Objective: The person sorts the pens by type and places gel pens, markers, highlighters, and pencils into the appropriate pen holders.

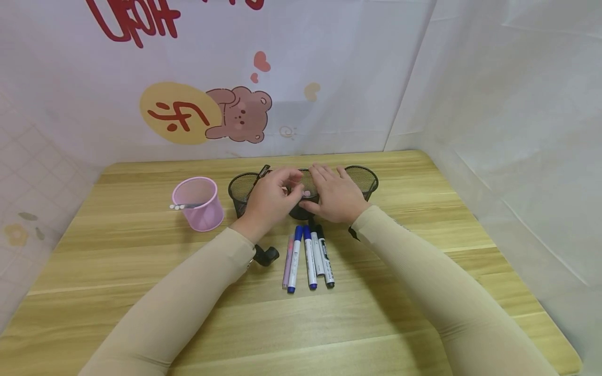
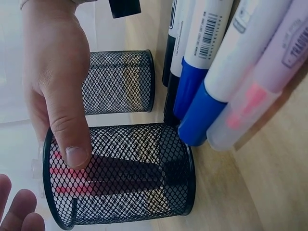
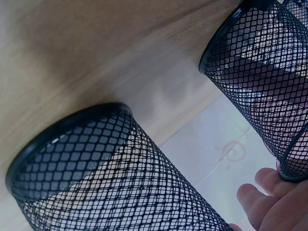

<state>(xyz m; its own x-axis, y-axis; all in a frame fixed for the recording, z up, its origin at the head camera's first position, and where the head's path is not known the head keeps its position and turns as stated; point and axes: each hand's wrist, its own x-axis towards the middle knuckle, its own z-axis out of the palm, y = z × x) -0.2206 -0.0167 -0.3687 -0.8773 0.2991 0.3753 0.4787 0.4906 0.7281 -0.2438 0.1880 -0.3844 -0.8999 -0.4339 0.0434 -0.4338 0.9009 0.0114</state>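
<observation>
My right hand [image 1: 336, 196] holds the middle black mesh pen cup [image 1: 301, 213] by its rim, with the thumb on the near side and the fingers at the far side. Through the mesh, in the left wrist view, two dark pens [image 2: 127, 175] with pink-red ends stand inside. My left hand [image 1: 273, 196] is at the left of this cup, fingers bent loosely, with no object visible between thumb and fingertips. In front of the cup lie two blue-capped markers [image 1: 294, 258], two black-capped markers [image 1: 326, 256] and a pink-purple highlighter [image 1: 288, 263].
A second mesh cup [image 1: 239, 190] stands left, partly behind my left hand, with a black object [image 1: 263, 171] sticking up there. Another mesh cup [image 1: 369, 180] is at the right. Farther left, a pink cup [image 1: 207, 215] holds several white-ended sticks [image 1: 181, 207]. A white curtain [image 1: 338, 78] hangs behind the table.
</observation>
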